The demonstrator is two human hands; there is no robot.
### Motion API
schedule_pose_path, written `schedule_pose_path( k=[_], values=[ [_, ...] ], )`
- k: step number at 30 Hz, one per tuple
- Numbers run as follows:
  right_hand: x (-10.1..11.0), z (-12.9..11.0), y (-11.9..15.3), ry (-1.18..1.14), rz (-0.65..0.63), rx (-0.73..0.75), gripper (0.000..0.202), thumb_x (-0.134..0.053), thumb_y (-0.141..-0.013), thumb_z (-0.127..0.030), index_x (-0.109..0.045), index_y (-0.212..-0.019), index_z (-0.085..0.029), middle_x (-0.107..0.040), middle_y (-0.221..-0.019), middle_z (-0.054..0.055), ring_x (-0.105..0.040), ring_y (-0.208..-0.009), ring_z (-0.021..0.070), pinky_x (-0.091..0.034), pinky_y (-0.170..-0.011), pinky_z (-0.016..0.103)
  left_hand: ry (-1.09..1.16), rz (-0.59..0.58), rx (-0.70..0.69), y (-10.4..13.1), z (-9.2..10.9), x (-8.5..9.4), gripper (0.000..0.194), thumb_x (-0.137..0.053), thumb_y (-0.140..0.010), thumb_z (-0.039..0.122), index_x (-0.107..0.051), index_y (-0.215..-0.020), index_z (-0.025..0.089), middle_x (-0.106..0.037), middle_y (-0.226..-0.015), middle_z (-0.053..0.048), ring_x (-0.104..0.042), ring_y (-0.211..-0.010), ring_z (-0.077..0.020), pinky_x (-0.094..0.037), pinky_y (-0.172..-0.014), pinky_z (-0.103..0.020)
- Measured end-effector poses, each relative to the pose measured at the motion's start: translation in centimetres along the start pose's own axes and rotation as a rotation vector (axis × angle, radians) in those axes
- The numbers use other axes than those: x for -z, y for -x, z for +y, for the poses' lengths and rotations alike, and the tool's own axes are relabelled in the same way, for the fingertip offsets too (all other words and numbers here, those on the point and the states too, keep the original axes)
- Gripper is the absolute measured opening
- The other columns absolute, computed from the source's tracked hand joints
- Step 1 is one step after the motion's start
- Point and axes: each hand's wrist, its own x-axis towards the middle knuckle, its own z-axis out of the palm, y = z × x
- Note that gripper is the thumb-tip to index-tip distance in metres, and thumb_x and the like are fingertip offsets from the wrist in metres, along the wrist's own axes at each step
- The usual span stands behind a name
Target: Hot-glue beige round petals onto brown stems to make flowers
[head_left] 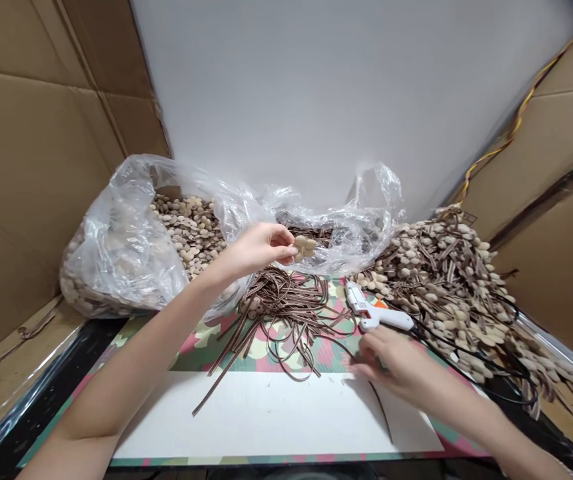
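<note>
My left hand (266, 247) pinches a beige felt flower (305, 247) above the middle of the table. Below it lies a loose pile of brown striped cords (286, 300). My right hand (384, 357) is low at the right, over one brown cord (380, 407) that runs down onto the white board (266, 413). Its fingers are blurred, and whether they grip the cord is unclear. Just above that hand, a white glue gun (379, 313) with an orange trigger lies on the camouflage-patterned mat (196, 353).
A clear plastic bag (131, 247) of beige flowers stands at the left. Another plastic bag (366, 227) holds brown cords at the back. A heap of flowers with cords (446, 280) fills the right side, with a black cable (486, 393) across it. Cardboard walls (31, 147) flank the table.
</note>
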Motion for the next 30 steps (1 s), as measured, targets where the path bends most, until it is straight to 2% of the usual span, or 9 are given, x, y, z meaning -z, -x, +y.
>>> schedule_pose_path(
  k=[4,9,11,13,17,19,21,27,30],
  values=[
    [-1.5,-0.6,-2.0,-0.023,0.154,0.092,0.007,-0.044,-0.088,-0.020,-0.050,-0.088,-0.017,-0.056,-0.087,0.008,-0.050,-0.081,0.0216,-0.042,-0.068,0.033,0.004,-0.027,0.002,0.1,0.3,0.1,0.015,-0.058,-0.076,0.025,-0.056,-0.082,0.011,-0.062,-0.082,-0.006,-0.059,-0.073,-0.0142,-0.044,-0.066,-0.027],
    [-0.4,-0.5,-7.0,-0.040,0.257,0.263,0.010,-0.047,-0.088,-0.021,-0.053,-0.094,-0.018,-0.058,-0.092,0.009,-0.047,-0.088,0.0231,-0.040,-0.077,0.037,0.032,-0.058,-0.050,0.0,-0.1,0.6,0.018,-0.057,-0.077,0.028,-0.056,-0.086,0.012,-0.061,-0.085,-0.005,-0.057,-0.075,-0.0138,-0.044,-0.067,-0.027],
    [-0.3,-1.4,-9.1,-0.039,0.227,0.291,0.014,-0.050,-0.086,-0.022,-0.054,-0.098,-0.017,-0.058,-0.098,0.010,-0.046,-0.093,0.0244,-0.038,-0.081,0.038,0.023,-0.071,-0.061,-0.1,-0.4,0.7,0.019,-0.057,-0.077,0.030,-0.056,-0.086,0.013,-0.061,-0.084,-0.005,-0.057,-0.076,-0.0142,-0.044,-0.068,-0.027],
    [-0.6,-2.2,-11.2,-0.056,0.184,0.236,0.016,-0.053,-0.083,-0.018,-0.056,-0.098,-0.015,-0.058,-0.101,0.012,-0.047,-0.096,0.0260,-0.036,-0.082,0.039,0.002,-0.079,-0.065,-0.2,-0.6,0.7,0.020,-0.057,-0.077,0.031,-0.056,-0.085,0.013,-0.061,-0.082,-0.005,-0.057,-0.075,-0.0144,-0.043,-0.068,-0.028],
    [-0.9,-2.7,-14.2,-0.132,0.088,0.156,0.010,-0.056,-0.071,-0.005,-0.060,-0.076,-0.013,-0.061,-0.074,0.008,-0.054,-0.071,0.0194,-0.038,-0.063,0.029,-0.045,-0.085,-0.066,-0.2,-0.8,0.9,0.020,-0.057,-0.077,0.031,-0.057,-0.085,0.013,-0.061,-0.083,-0.005,-0.057,-0.076,-0.0147,-0.042,-0.068,-0.027],
    [-0.1,-2.4,-14.8,-0.193,0.028,0.169,0.008,-0.059,-0.069,-0.007,-0.058,-0.066,-0.014,-0.059,-0.062,0.003,-0.052,-0.059,0.0141,-0.035,-0.054,0.024,-0.061,-0.107,-0.064,-0.1,-0.7,1.1,0.020,-0.057,-0.077,0.031,-0.058,-0.086,0.013,-0.061,-0.085,-0.005,-0.057,-0.078,-0.0155,-0.042,-0.069,-0.028],
    [1.4,-2.2,-14.7,-0.259,-0.001,0.187,0.004,-0.060,-0.071,-0.012,-0.059,-0.068,-0.014,-0.060,-0.065,0.002,-0.052,-0.059,0.0125,-0.036,-0.053,0.023,-0.067,-0.156,-0.073,0.0,-0.6,1.5,0.020,-0.056,-0.077,0.031,-0.059,-0.086,0.014,-0.062,-0.087,-0.005,-0.057,-0.082,-0.0165,-0.041,-0.072,-0.028],
    [6.3,-2.1,-12.9,-0.514,-0.043,0.210,0.011,-0.058,-0.076,-0.021,-0.063,-0.083,-0.015,-0.063,-0.074,0.003,-0.055,-0.063,0.0109,-0.039,-0.054,0.022,-0.021,-0.495,-0.029,-0.5,-1.6,1.4,0.023,-0.061,-0.075,0.029,-0.064,-0.093,0.016,-0.064,-0.094,-0.006,-0.055,-0.089,-0.0180,-0.039,-0.075,-0.028],
    [7.2,-2.0,-12.4,-0.771,-0.056,0.168,0.011,-0.062,-0.071,-0.020,-0.061,-0.082,-0.015,-0.062,-0.070,0.003,-0.055,-0.062,0.0110,-0.040,-0.055,0.023,0.033,-0.507,-0.004,-1.1,-2.4,0.7,0.024,-0.063,-0.073,0.030,-0.065,-0.092,0.015,-0.065,-0.087,-0.005,-0.056,-0.081,-0.0163,-0.039,-0.071,-0.027]
  ],
)
